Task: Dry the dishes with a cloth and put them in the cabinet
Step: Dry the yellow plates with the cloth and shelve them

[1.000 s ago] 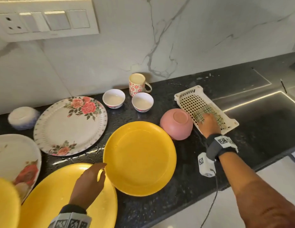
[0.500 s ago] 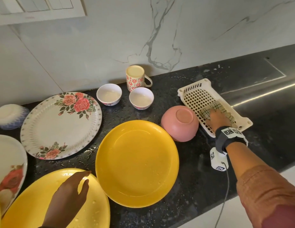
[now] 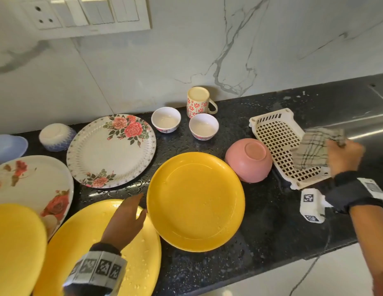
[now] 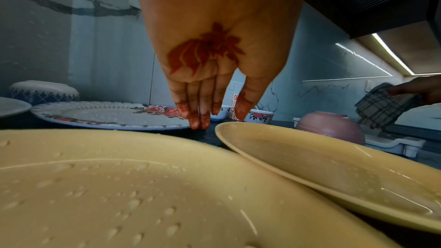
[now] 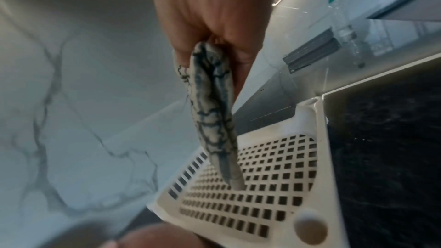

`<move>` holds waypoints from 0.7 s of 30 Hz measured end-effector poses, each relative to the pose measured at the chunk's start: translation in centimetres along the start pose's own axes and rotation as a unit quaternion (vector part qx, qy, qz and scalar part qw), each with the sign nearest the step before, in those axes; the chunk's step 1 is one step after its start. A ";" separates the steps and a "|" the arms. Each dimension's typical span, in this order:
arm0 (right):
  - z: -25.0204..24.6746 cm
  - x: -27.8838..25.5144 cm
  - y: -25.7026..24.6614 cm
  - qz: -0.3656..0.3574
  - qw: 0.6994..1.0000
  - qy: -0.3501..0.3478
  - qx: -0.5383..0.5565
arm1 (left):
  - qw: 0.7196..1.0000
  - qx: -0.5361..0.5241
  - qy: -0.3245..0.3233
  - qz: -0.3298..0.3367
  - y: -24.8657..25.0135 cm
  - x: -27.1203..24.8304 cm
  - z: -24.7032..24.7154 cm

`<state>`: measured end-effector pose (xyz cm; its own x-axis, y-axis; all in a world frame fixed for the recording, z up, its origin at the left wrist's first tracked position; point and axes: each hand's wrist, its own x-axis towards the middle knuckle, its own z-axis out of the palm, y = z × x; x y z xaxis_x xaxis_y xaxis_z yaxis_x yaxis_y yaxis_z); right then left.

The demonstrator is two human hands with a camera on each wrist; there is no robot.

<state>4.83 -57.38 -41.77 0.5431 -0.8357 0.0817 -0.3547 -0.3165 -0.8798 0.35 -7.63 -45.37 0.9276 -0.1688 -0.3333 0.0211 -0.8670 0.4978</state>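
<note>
A speckled black stone countertop (image 3: 261,221) runs across the lower half of the head view, below a white marble-veined wall (image 3: 207,50). Two wet round yellow plastic plates lie on it: one at lower left (image 3: 83,242), another at centre (image 3: 195,201) whose rim overlaps the first. Above them, at centre left, sits a white round plate printed with pink roses (image 3: 111,150). At right, a cream plastic perforated drying tray (image 3: 278,135) lies beside an upturned pink bowl (image 3: 249,160). Two small white bowls (image 3: 166,119) and a red-flowered cream mug (image 3: 198,102) stand near the wall at centre.

The person's right hand (image 3: 342,155), at the right edge, pinches a folded grey checked cloth (image 3: 314,148) held above the tray; the cloth hangs clear of the grid in the right wrist view. The left hand (image 3: 124,221), at lower centre, hovers with fingers (image 4: 198,112) straight and together over the lower-left plate's rim, holding nothing.
</note>
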 end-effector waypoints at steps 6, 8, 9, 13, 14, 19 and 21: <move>-5.5 -2.6 1.7 0.200 0.887 -0.120 0.398 | 0.998 -0.036 -0.049 -0.029 1.7 3.4 -0.4; -5.7 -5.1 1.9 0.222 0.805 -0.176 0.522 | 0.996 -0.033 -0.062 -0.059 1.3 4.9 0.1; -5.7 -6.4 1.3 0.241 0.791 -0.164 0.537 | 0.995 -0.029 -0.069 -0.067 1.1 5.6 0.4; -4.0 -11.6 -0.9 0.229 0.849 -0.179 0.441 | 0.994 -0.020 -0.081 -0.075 1.2 7.0 0.8; -3.4 -12.5 -0.7 0.223 0.868 -0.198 0.396 | 0.994 -0.019 -0.077 -0.079 1.3 7.1 0.8; 0.7 -16.7 -0.3 0.332 0.811 -0.270 0.399 | 0.987 -0.112 -0.060 -0.094 1.4 6.8 1.0; 2.1 -18.2 -0.9 0.344 0.808 -0.294 0.377 | 0.979 -0.170 -0.075 -0.088 1.4 6.1 0.7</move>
<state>-3.12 -40.95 -43.43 0.7609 -0.2687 -0.5906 -0.2839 0.6806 -0.6754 5.80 -10.23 -47.22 0.8337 -0.1198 -0.5390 0.3218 -0.6878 0.6507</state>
